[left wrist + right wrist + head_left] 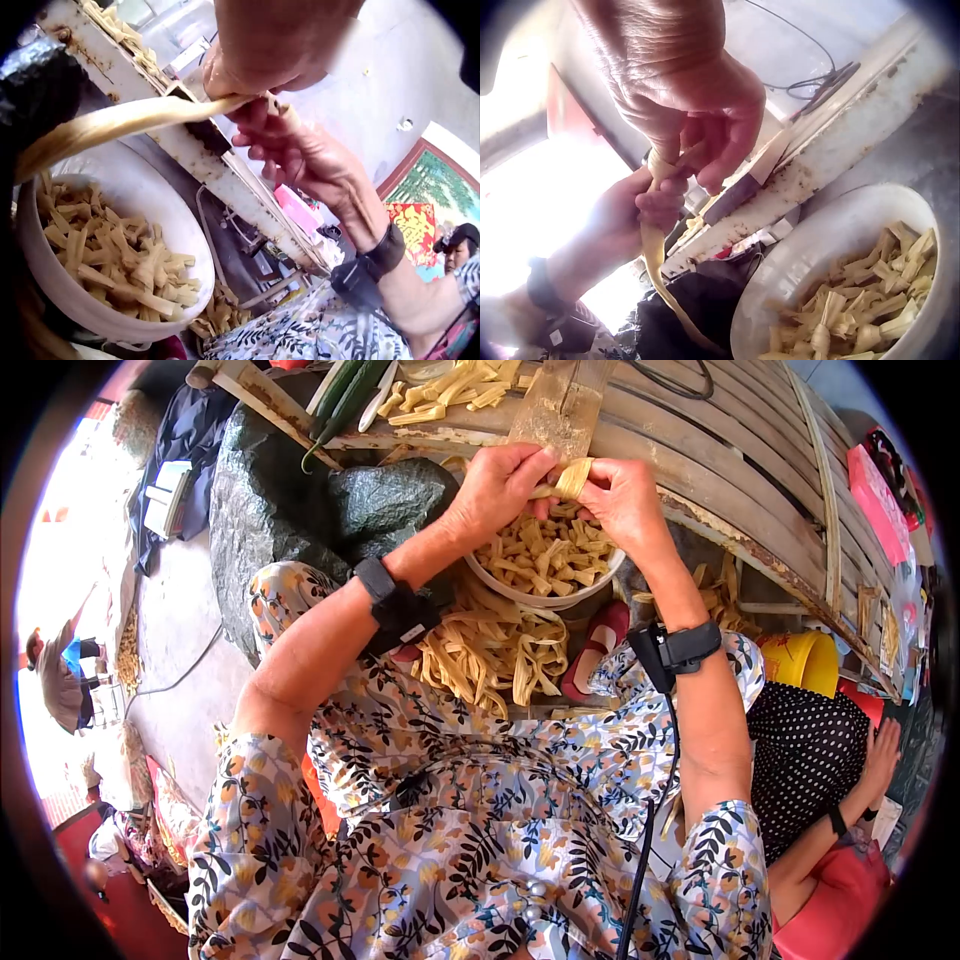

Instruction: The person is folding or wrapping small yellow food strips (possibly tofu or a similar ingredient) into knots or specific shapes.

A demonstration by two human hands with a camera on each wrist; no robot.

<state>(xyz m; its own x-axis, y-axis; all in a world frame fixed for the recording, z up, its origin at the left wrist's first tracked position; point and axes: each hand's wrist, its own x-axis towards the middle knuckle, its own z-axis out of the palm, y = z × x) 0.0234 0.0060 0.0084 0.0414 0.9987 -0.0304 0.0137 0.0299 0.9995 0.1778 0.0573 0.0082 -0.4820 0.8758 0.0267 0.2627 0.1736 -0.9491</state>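
Note:
A long pale yellow strip point(573, 478) is stretched and folded between my two hands, above a white bucket point(545, 600). My left hand point(497, 490) grips it from the left, while my right hand point(625, 510) pinches the wrapped part between thumb and fingers. In the right wrist view the strip point(654, 251) loops near the fingertips and its tail hangs down. The left wrist view shows a long end of the strip point(120, 124) reaching out past the bucket. Many short knotted yellow pieces point(540, 555) lie in the bucket.
Loose yellow strips point(490, 650) are heaped below the bucket. A slatted wooden bench point(700, 450) with a rusty edge stands in front, bearing knotted pieces point(455, 390) and green cucumbers point(350, 400). Dark plastic sheeting point(260, 530) is at left. Another person point(830, 860) sits at right, by a yellow bucket point(800, 660).

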